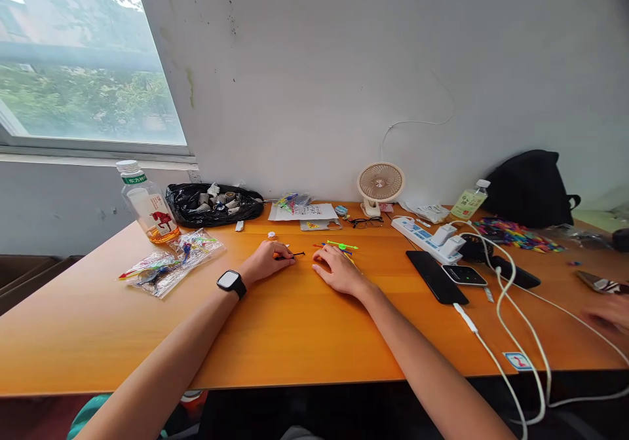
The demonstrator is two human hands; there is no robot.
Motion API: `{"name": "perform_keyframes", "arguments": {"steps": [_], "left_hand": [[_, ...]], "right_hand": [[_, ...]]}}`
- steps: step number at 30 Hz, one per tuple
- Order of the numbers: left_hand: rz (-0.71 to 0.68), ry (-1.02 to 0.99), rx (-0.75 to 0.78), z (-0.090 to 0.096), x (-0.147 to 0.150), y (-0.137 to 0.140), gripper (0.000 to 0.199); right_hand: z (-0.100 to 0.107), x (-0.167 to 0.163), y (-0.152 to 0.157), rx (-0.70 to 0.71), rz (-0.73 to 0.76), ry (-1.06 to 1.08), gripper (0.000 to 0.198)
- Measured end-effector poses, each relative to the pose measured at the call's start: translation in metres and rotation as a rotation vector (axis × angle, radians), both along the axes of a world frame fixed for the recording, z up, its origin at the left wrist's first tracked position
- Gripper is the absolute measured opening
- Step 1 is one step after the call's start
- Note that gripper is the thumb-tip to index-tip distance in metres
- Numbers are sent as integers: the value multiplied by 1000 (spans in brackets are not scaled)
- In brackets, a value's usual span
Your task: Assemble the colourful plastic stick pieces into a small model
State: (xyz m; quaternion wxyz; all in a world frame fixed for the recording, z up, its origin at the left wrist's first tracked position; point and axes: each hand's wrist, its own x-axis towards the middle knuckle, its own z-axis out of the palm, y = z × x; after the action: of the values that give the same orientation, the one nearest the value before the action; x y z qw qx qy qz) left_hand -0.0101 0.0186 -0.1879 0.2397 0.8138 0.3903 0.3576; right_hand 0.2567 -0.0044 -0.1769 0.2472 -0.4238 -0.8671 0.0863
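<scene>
Pinching a thin black stick (pixel 293 255) with left hand (pixel 268 261) fingers closed on it, mid-table. Right hand (pixel 338 271) at 3 o'clock, flat, fingers loosely spread, empty. Green stick (pixel 343 245) just beyond, at 12 o'clock. Probably assembling; needs fine joining next.

Orange wooden table (pixel 295 335); black watch (pixel 231 282) on left wrist. Black bag (pixel 531 188), black phone (pixel 436 276), white power strip (pixel 425 237) and cables. Beige fan (pixel 380 183); multicoloured sticks (pixel 515 235); green-labelled bottle (pixel 146 202).

Orange table (pixel 295 335); bottle (pixel 147 203), phones (pixel 436 276), power strip (pixel 425 237), fan (pixel 380 186)
</scene>
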Motion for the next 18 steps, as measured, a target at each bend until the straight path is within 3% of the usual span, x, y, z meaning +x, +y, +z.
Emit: {"name": "perform_keyframes", "arguments": {"steps": [7,18], "left_hand": [[52,-11,-21,-3,2,-6,22],[46,100,88,13,6,-18,13]], "right_hand": [[3,-2,-5,-5,-8,7,12],[11,-13,-13,-48,40,217,25]]}}
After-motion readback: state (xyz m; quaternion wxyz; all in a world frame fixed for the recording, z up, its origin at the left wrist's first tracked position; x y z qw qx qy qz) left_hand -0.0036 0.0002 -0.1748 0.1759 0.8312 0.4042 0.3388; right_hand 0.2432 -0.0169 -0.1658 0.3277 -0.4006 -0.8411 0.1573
